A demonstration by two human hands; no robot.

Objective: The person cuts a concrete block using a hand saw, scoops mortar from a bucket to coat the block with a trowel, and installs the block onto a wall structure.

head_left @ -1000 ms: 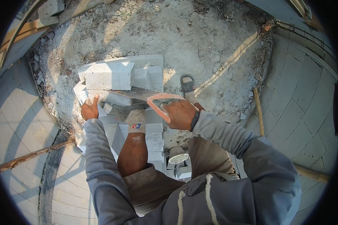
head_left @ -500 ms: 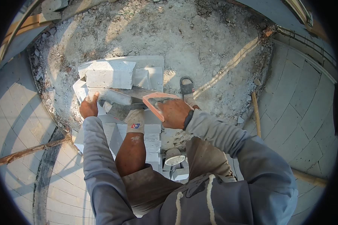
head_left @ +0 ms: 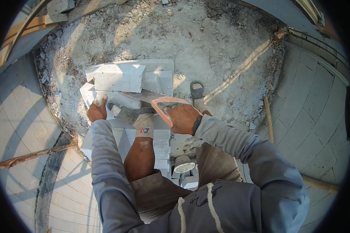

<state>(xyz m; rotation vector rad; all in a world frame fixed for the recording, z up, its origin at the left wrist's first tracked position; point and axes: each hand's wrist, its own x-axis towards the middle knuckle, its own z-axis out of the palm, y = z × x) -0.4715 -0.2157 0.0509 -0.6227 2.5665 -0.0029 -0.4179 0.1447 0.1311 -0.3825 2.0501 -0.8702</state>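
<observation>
My right hand point(head_left: 182, 118) is closed round the orange handle of a handsaw point(head_left: 165, 101). The saw's blade point(head_left: 144, 95) slants left across a pale block point(head_left: 124, 99), along the edge of another white block point(head_left: 119, 78) behind it. My left hand point(head_left: 97, 109) grips the near block's left end, fingers laid over its top. My left foot, in a dark sandal point(head_left: 128, 114), presses close against that block's near side. Exactly how deep the blade sits cannot be made out.
More white blocks point(head_left: 162, 81) lie beneath and around, with a stack point(head_left: 161, 149) running toward me. A bucket point(head_left: 184, 167) stands between my legs. My right sandal point(head_left: 197, 90) is on rubble-strewn ground point(head_left: 221, 50). Block walls point(head_left: 305, 105) rise at both sides, with wooden poles point(head_left: 35, 155) against them.
The whole view has shifted slightly, so everything sits a little further right. Both hands keep nearly the same places on the saw and block; any saw stroke between the frames is very small.
</observation>
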